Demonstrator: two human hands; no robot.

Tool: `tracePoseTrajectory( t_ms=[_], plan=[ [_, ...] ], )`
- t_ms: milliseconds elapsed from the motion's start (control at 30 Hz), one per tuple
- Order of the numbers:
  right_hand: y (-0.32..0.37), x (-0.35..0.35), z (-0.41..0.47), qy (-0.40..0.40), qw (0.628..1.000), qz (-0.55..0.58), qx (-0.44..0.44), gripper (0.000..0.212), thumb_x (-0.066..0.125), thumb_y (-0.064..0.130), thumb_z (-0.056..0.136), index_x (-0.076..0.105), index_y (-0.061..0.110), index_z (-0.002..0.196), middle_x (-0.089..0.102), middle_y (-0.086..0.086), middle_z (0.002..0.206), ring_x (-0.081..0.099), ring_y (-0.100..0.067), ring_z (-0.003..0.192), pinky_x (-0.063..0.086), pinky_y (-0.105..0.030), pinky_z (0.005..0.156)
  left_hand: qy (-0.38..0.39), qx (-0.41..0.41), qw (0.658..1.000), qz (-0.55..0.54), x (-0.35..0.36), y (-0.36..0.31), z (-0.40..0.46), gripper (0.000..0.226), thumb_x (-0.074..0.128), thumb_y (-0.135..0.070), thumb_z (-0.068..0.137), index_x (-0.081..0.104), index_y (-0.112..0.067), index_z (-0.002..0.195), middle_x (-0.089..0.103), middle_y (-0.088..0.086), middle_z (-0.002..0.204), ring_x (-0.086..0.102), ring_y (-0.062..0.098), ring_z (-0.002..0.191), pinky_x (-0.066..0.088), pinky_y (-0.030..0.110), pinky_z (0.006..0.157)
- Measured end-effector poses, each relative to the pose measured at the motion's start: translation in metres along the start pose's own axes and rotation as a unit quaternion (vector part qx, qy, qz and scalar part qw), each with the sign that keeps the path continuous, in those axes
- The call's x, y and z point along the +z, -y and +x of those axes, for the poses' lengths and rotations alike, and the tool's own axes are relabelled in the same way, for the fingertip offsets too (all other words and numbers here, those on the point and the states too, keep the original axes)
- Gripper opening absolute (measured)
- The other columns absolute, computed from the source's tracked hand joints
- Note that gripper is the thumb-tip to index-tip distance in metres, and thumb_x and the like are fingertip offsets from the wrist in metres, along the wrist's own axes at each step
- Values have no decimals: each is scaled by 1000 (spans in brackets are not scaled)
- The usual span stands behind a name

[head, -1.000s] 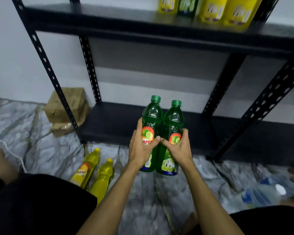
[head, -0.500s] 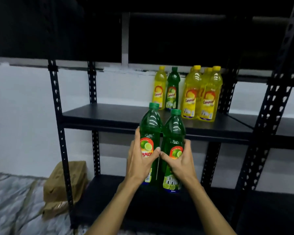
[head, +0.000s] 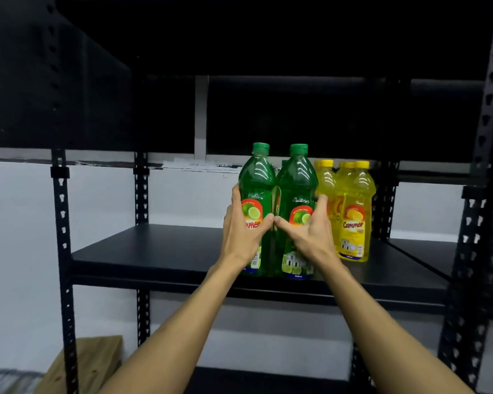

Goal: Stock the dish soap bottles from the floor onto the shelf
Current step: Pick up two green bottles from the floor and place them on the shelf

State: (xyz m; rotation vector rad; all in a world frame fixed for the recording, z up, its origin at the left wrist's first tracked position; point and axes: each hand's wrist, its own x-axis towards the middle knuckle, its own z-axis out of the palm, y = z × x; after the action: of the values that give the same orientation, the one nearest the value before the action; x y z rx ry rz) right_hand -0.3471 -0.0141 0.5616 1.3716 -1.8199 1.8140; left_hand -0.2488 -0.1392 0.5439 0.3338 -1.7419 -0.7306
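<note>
Two green dish soap bottles stand side by side at the front of the black middle shelf (head: 154, 251). My left hand (head: 241, 231) wraps the left green bottle (head: 256, 177). My right hand (head: 310, 234) is on the right green bottle (head: 296, 180), its fingers partly spread around the label. My thumbs meet between the bottles. Their bases appear to rest on the shelf board. Several yellow dish soap bottles (head: 353, 211) stand just to the right and behind. Another green bottle behind them is almost fully hidden.
Black perforated uprights rise at the left (head: 60, 223) and right (head: 473, 223). A dark upper shelf (head: 268, 38) hangs low overhead. The shelf board is bare to the left of the bottles. A brown cardboard box (head: 91, 362) sits on the floor at lower left.
Both hands lifted the two green bottles from floor level up onto the middle shelf, beside the yellow bottles. The view rose with them, and the floor dropped out of sight.
</note>
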Motion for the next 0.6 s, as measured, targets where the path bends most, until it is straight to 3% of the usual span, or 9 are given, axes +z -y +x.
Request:
tracePoseTrajectory(
  t_ms=[167, 267, 367, 600],
  plan=[
    [-41, 24, 29, 3, 999, -6, 35, 109, 85, 38, 76, 12, 12, 152, 23, -15, 161, 27, -29, 146, 28, -39, 113, 4, -37, 999, -2, 21, 45, 24, 95, 73, -49, 82, 12, -41, 153, 51, 1, 134, 54, 22, 123, 49, 47, 101],
    [-68, 41, 50, 10, 999, -22, 28, 101, 83, 40, 77, 16, 11, 148, 27, -16, 158, 32, -30, 144, 30, -33, 107, 15, -30, 999, 9, 35, 69, 42, 97, 70, -49, 85, 2, -42, 154, 44, 3, 142, 45, 23, 131, 43, 46, 106],
    [-91, 60, 76, 26, 998, -51, 24, 104, 81, 48, 76, 16, 10, 147, 32, -18, 155, 39, -32, 140, 36, -42, 110, 28, -28, 999, 23, 46, 94, 62, 97, 67, -45, 90, -4, -37, 155, 36, 5, 148, 37, 22, 134, 35, 36, 105],
    [-139, 87, 130, 3, 991, -133, 28, 107, 75, 55, 80, 12, 4, 151, 24, -18, 154, 27, -32, 143, 32, -43, 115, 72, -32, 996, 44, 77, 133, 110, 94, 64, -50, 90, -8, -41, 151, 33, 8, 149, 40, 27, 134, 42, 49, 107]
  ],
)
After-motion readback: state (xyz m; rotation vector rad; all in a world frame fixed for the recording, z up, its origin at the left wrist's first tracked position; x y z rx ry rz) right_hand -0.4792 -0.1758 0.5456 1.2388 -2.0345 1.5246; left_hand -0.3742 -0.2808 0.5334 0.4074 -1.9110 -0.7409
